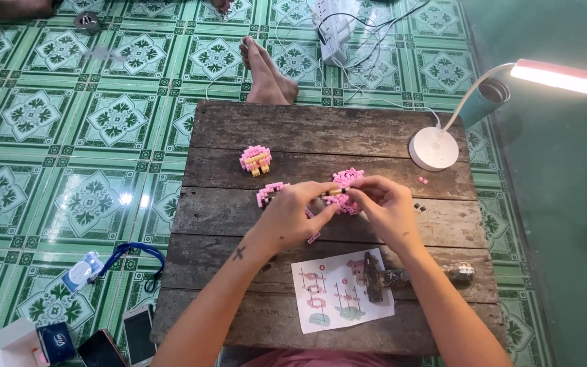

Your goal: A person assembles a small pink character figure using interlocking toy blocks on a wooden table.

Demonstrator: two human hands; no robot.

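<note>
Pinching a small tan brick piece (335,193) between the fingertips of both hands, just above the middle of the wooden board (321,136). Left hand (298,212) curled, thumb and forefinger closed on the near end of the piece; right hand (385,205) clenched likewise on the far end, also touching the pink brick cluster (345,179) behind it. Long axis of the tan piece lying almost level, left to right across the board, pointing from one hand to the other.

Counted on the board: three pink brick assemblies, namely the cluster at the hands, a curved pink strip (267,191) just left of the left hand, and a round pink-and-yellow model (255,160) farther left and toward the far edge. One loose pink brick (422,180) near the right side, beside one white lamp base (433,147). One white instruction sheet (338,302) at the near edge, rectangular, printed with pink and green figures, pinned under one dark tool (375,277).

Off the board to the left: two phones (122,340), one white and blue box (32,340), one blue lanyard (130,261). Beyond the far edge: a pair of bare feet (266,71) and one white power strip (334,24).
</note>
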